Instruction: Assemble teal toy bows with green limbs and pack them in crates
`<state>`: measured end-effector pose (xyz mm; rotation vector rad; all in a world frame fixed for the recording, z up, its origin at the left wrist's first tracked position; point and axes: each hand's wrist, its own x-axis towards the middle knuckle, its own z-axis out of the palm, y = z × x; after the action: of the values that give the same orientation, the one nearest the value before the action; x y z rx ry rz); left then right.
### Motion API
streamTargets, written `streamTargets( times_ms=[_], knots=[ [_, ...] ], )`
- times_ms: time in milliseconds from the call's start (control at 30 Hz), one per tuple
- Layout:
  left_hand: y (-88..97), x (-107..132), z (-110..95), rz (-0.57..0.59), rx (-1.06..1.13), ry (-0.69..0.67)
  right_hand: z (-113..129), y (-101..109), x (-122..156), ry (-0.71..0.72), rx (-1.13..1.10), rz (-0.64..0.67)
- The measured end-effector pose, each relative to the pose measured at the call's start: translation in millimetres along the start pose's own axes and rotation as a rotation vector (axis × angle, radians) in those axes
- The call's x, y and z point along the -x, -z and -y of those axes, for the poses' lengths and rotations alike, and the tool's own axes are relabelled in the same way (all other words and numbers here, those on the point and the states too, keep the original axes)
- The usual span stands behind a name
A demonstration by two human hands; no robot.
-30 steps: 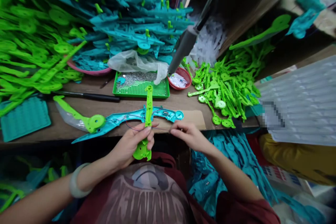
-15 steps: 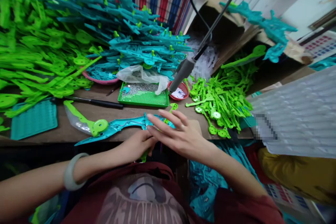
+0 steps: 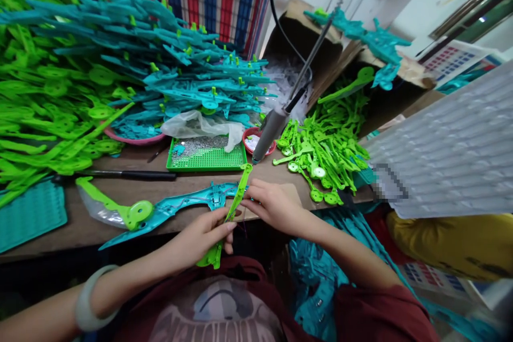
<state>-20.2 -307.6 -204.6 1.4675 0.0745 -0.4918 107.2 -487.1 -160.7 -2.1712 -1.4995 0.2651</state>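
My left hand [image 3: 210, 231] is closed around a long, narrow green plastic part [image 3: 239, 192], which stands tilted, its round lower end below the hand. Right beside that part is my right hand [image 3: 274, 203], its fingers bent together; what lies between the fingertips is hidden. Behind my hands a blue plastic part [image 3: 186, 197] lies on the table with a thin wire along it. A grey electric screwdriver [image 3: 270, 131] hangs tip down, its tip close to the upper end of the held part. Another green part [image 3: 130, 211], with a clear plastic piece, rests at the blue part's left end.
A green tray [image 3: 206, 160] of small metal pieces and a red basket [image 3: 260, 144] stand behind. Heaps of green parts [image 3: 52, 96] and blue parts [image 3: 168, 59] fill the back left; more green parts [image 3: 328, 144] lie right. A black-handled tool [image 3: 148, 175] lies left of the tray.
The green part has come up into view, tilted in my left hand. My right hand has drawn its spread fingers together. The camera view has shifted a little.
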Motion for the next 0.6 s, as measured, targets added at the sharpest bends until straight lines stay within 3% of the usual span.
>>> streamTargets(
  times_ms=[200,333,433,600],
  knots=[
    [-4.9,-3.9,9.3,-0.060,-0.097,-0.055,-0.2,-9.0,0.3,-0.131,0.093,-0.067],
    [-10.7,-2.6,6.8,-0.116,-0.062,-0.073,0.8,-23.6,4.8,-0.090,0.184,-0.197],
    [-11.1,-2.1,-1.0,-0.093,-0.061,-0.066,1.8,-32.5,7.8,-0.055,0.215,-0.283],
    [-2.0,-7.6,-12.4,-0.079,-0.235,-0.079,1.6,-38.0,9.1,-0.039,-0.012,-0.357]
  ],
)
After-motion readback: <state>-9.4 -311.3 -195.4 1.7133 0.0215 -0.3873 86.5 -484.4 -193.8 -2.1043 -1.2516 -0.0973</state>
